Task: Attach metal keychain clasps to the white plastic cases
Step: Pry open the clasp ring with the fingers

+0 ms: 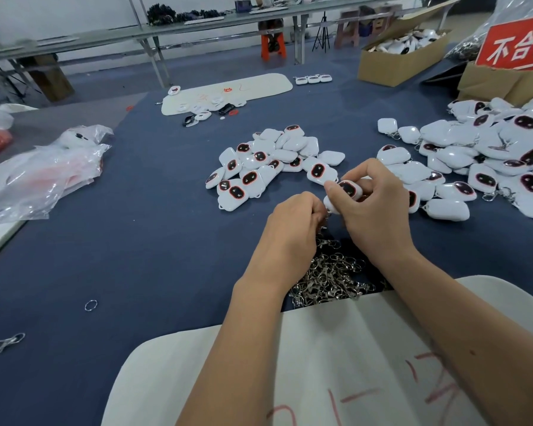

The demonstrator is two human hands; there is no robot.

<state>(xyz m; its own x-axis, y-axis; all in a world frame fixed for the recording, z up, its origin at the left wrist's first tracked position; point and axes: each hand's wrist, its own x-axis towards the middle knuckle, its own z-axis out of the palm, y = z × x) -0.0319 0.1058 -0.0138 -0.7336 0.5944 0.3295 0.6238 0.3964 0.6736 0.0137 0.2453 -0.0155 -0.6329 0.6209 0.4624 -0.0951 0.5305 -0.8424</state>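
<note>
White plastic case sits pinched in the right hand, thumb on the near side and fingers curled over the top, dark oval window facing up. The left hand is bunched up right beside it, fingers curled tight at the case's lower corner; a bit of metal peeks out under them (looks like a clasp, but it's mostly hidden so can't say for sure). Both hands hover just above the clasp pile, a tangle of silver hooks and rings on the blue surface.

Just past the hands is a case heap, and a bigger heap to the right, some of those with rings hanging off. Far right, an open cardboard box holds more white cases. Crinkled plastic bags lie at left, and a stray ring and loose clasp sit near the front-left edge.
</note>
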